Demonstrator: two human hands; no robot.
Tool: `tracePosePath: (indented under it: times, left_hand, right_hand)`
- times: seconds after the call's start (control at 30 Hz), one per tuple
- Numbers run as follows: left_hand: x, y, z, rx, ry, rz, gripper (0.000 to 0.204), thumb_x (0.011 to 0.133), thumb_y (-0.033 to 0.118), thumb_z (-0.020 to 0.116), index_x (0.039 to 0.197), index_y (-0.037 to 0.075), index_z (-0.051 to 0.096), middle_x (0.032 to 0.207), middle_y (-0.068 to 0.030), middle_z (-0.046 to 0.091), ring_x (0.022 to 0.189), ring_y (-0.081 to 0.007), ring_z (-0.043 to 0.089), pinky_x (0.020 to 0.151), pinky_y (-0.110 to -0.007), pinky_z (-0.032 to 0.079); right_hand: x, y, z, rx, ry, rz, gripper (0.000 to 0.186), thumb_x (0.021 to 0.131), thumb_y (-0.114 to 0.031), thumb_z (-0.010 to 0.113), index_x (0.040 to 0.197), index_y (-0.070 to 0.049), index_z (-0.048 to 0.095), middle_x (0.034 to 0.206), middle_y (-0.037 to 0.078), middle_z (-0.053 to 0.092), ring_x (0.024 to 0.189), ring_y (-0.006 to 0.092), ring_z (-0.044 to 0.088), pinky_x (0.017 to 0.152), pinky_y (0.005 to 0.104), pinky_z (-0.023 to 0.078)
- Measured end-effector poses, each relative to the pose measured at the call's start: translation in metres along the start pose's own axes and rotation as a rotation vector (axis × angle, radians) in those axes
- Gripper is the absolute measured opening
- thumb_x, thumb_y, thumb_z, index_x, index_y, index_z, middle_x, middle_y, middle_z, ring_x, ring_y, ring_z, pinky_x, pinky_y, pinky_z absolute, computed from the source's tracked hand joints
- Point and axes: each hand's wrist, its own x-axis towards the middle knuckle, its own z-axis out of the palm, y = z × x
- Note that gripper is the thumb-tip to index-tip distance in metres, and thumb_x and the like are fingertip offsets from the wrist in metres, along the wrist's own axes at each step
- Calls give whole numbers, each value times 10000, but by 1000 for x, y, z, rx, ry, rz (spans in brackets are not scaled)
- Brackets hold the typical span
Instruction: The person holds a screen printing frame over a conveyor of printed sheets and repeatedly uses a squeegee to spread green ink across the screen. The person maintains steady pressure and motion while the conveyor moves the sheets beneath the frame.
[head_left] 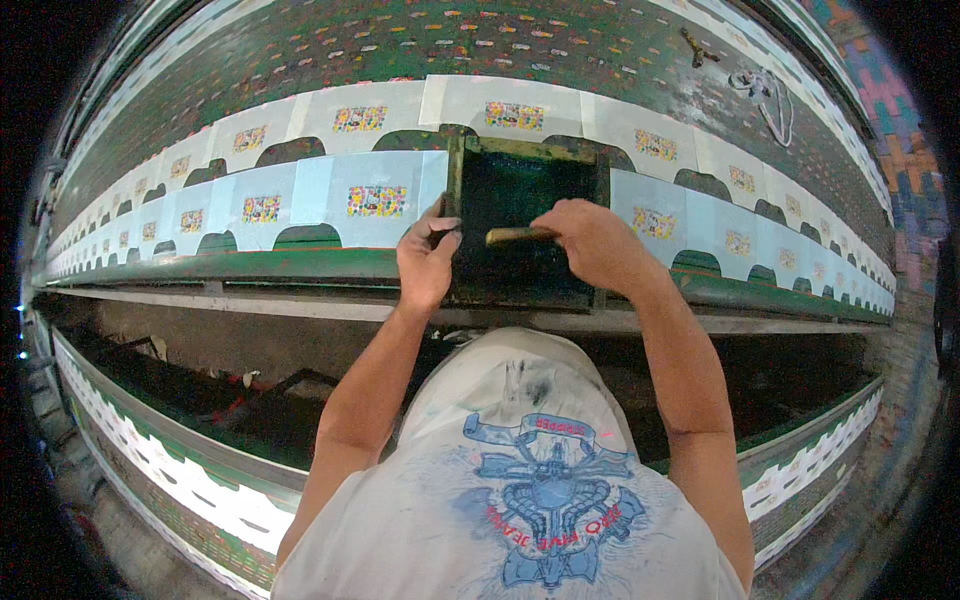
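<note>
A screen printing frame [455,172] with wooden sides and a dark mesh lies on the long green table, over the row of light blue fabric pieces. At its left side is my left hand [430,258], fingers closed around the frame's edge. My right hand [602,245] grips a squeegee [508,236] by its wooden handle, above the lower half of the mesh; the blade cannot be made out against the dark. Left of the frame, one light blue piece [325,200] carries a small multicoloured print, and another printed piece [645,205] lies to the right.
A second row of whitish printed pieces [380,105] runs behind. Farther back on the green table [350,45] lie a small brown tool [697,48] and a bundled white cord [765,95]. A rail [300,300] edges the table front. Behind me, another table holds white pieces [190,480].
</note>
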Motion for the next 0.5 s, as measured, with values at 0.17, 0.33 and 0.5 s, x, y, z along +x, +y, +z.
tracePosePath:
  times: [0.17, 0.33, 0.5]
  left_hand:
    - [4, 13, 0, 109, -47, -41, 266, 949, -133, 700, 1196, -53, 753, 1654, -310, 566, 1547, -329, 550, 1278, -416, 405]
    - [6, 24, -1, 340, -65, -33, 270, 949, -144, 700, 1199, -52, 746, 1648, -297, 576, 1529, -326, 571, 1268, -418, 417]
    - [3, 28, 0, 241, -74, 1, 254, 941, -144, 719, 1177, -53, 740, 1620, -290, 606, 1493, -319, 603, 1243, -416, 444]
  right_hand:
    - [41, 32, -2, -113, 184, 19, 386, 908, 68, 675, 1267, -37, 768, 1149, 188, 754, 1153, 430, 710, 1043, 514, 576]
    - [52, 31, 4, -45, 238, 116, 442, 897, 46, 609, 1289, -62, 785, 1176, 191, 763, 1149, 436, 716, 1055, 530, 573]
    - [32, 20, 28, -133, 239, 57, 453, 883, 28, 631, 1290, -89, 793, 1172, 156, 763, 1136, 399, 703, 1041, 515, 552]
